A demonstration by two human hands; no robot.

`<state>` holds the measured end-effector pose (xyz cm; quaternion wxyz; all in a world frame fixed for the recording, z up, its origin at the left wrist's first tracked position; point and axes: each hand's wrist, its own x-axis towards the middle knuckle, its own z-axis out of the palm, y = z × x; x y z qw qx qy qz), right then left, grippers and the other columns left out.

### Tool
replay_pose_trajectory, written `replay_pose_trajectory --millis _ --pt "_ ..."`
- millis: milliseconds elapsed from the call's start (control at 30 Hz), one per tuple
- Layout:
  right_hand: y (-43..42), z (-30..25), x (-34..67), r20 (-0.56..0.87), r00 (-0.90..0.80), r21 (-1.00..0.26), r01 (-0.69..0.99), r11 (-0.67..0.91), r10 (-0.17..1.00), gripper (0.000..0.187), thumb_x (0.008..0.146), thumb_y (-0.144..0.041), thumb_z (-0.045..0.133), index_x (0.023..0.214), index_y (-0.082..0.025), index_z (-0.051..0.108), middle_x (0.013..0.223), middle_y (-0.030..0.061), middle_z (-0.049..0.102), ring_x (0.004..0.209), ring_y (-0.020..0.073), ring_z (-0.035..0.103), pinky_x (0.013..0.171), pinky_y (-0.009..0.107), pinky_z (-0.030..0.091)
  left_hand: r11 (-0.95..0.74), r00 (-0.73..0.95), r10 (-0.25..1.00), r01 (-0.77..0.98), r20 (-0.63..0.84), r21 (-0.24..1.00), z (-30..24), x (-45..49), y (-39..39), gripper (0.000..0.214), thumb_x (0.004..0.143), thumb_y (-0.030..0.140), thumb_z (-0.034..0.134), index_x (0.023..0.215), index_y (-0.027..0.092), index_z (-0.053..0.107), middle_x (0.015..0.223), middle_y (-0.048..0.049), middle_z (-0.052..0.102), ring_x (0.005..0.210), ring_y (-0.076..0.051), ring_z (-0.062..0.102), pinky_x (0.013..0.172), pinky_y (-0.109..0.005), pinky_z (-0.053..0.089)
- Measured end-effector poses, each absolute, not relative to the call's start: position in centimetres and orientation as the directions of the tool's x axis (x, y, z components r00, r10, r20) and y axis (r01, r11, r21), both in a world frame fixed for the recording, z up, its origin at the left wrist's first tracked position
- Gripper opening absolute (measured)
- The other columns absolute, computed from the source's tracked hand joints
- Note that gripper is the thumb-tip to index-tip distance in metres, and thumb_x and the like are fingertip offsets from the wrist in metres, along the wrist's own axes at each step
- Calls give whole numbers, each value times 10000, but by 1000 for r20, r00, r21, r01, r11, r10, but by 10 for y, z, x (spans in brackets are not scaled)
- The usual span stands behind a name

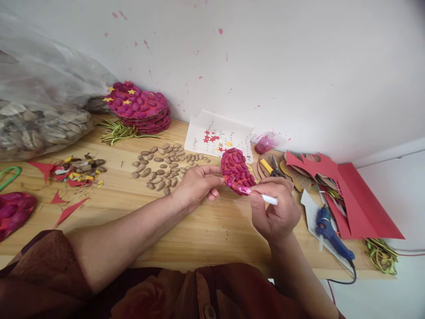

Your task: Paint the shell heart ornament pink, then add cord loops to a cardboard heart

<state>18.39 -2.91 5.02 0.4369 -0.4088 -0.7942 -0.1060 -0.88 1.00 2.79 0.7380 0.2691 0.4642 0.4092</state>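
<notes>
My left hand (201,186) grips the left edge of a disc covered in magenta-painted peanut shells (235,166), held tilted above the table. In my right hand (277,204) is a slim paintbrush with a white handle (269,199). Its wet pink tip touches the disc's lower edge, where the paint shines. Unpainted peanut shells (159,170) lie spread to the left of the disc. Behind it is a sheet of white paper (195,133) with handwriting, bearing small red and yellow stars (212,138). A small cup of magenta paint (264,144) stands by the wall.
Stacked painted discs (146,108) stand at the back left, beside a clear bag of shells (40,133). Red paper scraps (70,212) lie at left. On the right are scissors (275,165), red card (368,204) and a blue glue gun (332,232) with its cord.
</notes>
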Motion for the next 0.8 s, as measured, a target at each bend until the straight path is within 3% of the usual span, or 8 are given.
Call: replay_pose_trajectory --millis 233,800 --pt "-31 53 182 791 -294 -148 759 634 536 113 887 -155 680 922 -237 610 735 -20 699 741 189 678 775 374 467 514 238 858 -362 -456 778 29 -9 10 213 764 66 763 975 90 745 773 -64 772 368 -44 509 344 -158 378" --pt "-24 47 195 709 -122 -497 613 614 695 49 935 -186 633 921 -230 617 812 13 669 773 187 621 747 378 470 571 313 820 -378 -480 729 25 -15 13 221 766 61 778 986 83 788 728 -78 758 369 -15 454 325 -107 318"
